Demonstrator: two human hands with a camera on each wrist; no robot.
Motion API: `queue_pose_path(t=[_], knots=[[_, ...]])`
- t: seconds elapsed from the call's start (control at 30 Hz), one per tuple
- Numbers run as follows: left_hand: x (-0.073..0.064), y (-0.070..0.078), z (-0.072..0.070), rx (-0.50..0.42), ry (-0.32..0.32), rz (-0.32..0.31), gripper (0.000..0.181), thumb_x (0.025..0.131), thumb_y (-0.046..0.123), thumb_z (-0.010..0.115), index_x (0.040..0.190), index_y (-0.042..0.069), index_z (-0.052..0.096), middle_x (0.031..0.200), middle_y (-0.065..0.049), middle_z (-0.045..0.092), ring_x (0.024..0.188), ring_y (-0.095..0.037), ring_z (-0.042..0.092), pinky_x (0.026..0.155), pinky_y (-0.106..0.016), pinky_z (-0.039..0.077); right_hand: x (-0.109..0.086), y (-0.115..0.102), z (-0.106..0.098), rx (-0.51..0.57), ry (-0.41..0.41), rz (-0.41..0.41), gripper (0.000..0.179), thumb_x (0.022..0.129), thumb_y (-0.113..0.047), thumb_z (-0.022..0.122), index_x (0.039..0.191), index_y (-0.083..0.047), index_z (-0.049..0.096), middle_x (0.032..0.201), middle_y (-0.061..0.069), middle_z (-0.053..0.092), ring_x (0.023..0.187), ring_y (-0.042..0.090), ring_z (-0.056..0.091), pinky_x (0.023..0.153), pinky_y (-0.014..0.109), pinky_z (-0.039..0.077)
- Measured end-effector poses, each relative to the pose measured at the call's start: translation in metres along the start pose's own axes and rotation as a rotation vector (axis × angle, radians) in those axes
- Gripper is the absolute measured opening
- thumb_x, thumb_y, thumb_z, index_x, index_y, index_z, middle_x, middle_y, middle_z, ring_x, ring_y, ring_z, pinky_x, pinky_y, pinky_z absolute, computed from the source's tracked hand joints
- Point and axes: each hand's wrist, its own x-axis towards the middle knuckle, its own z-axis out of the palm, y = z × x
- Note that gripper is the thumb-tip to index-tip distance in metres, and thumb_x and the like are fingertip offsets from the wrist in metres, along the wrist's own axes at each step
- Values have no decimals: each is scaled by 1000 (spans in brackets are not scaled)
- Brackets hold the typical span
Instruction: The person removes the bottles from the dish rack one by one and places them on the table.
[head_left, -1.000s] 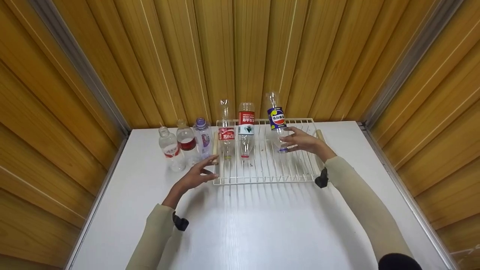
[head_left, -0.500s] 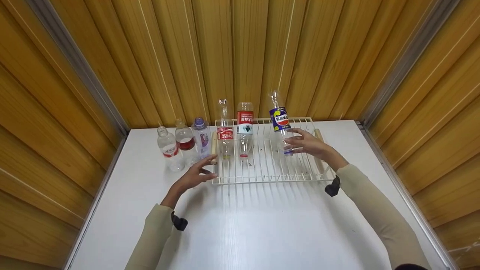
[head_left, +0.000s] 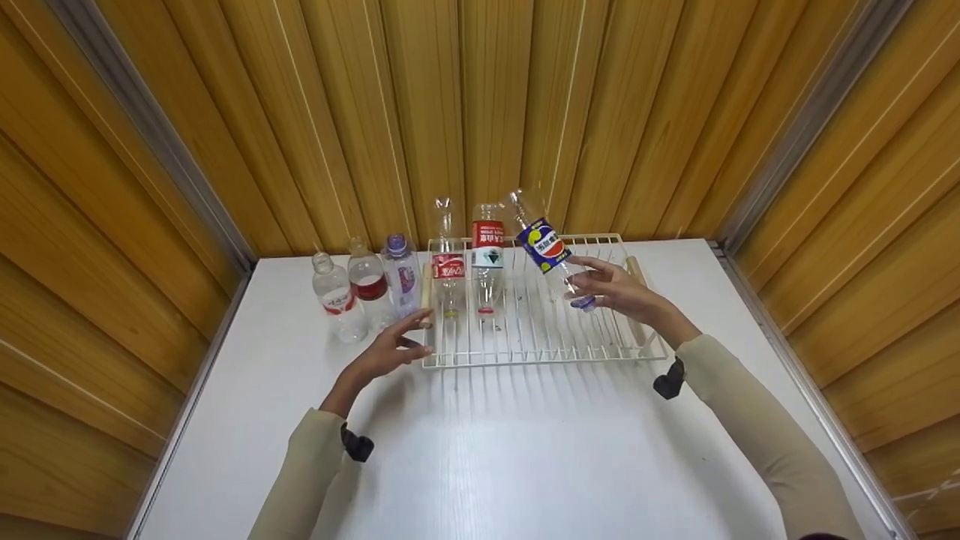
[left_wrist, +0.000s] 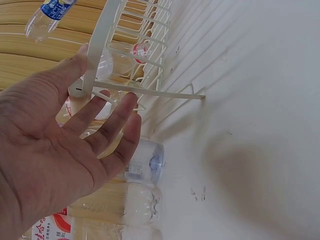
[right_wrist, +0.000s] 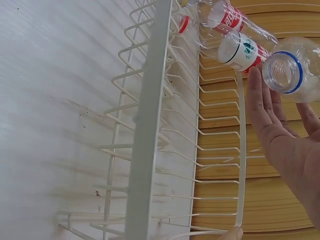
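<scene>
In the head view my right hand holds a clear plastic bottle with a blue-and-yellow label, its neck down. The bottle tilts over the white wire rack. In the right wrist view, the fingers lie beside the neck of the held bottle, whose uncapped mouth has a blue ring. My left hand is at the rack's left wooden handle, fingers spread and lightly bent around the corner. A red-label bottle and a red-and-white-label bottle stand neck-down in the rack.
Left of the rack, a clear bottle, a dark-red-label bottle and a purple-necked bottle stand upright on the white table. Wood-patterned panels rise behind and at both sides.
The held bottle shifts slightly right, then its base swings left, so it tilts more. My right hand has moved a little to the right. The left hand stays at the rack's handle.
</scene>
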Motion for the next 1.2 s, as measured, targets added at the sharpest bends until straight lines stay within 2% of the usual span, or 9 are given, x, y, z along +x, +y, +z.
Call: queue_pose_path(t=[0.23,0.43,0.7,0.83,0.93,1.07,1.2], knots=[[0,-1,-1,7,-9,6,72,99,14,68,161,16,31,159,-24,40,128,-49,57,97,-63,54,-3,2,3,58,-52,-74,60,101,-13,62,155,-1,37,141,17,52,112,21,69,107,53,51],[0,2,0,6,-5,-14,74,98,17,69,161,17,31,160,-23,39,130,-48,56,98,-62,53,-6,4,7,37,-77,-77,52,100,-10,64,149,-4,48,135,10,55,112,22,68,102,49,56],[1,1,-1,-4,1,-44,73,98,16,68,161,25,32,161,-19,38,131,-44,56,102,-64,51,-10,3,10,13,-67,-45,58,97,-13,68,150,-4,45,137,9,53,116,23,66,105,55,52],[1,1,-3,6,-13,-18,74,98,18,69,161,24,32,160,-19,41,130,-44,57,100,-61,53,-15,-3,11,-8,-57,-23,57,98,-11,67,150,-5,45,138,9,52,118,24,64,104,54,53],[0,4,-4,42,-5,17,74,98,21,70,161,19,33,159,-21,43,129,-43,58,100,-57,54,-16,-3,11,-18,-55,-22,58,97,-10,67,150,-5,45,140,10,51,119,24,64,103,54,53],[-4,10,-4,78,26,36,72,97,22,72,159,13,37,154,-23,47,125,-40,60,100,-49,55,-20,-3,11,-32,-56,-29,61,96,-10,69,151,-2,42,143,11,50,119,24,64,102,55,53],[-7,17,-4,95,140,49,62,95,20,74,150,9,50,143,-22,58,113,-33,62,91,-39,54,-25,-4,12,-35,-59,-35,62,95,-8,69,150,0,41,144,13,49,120,26,63,101,54,55]])
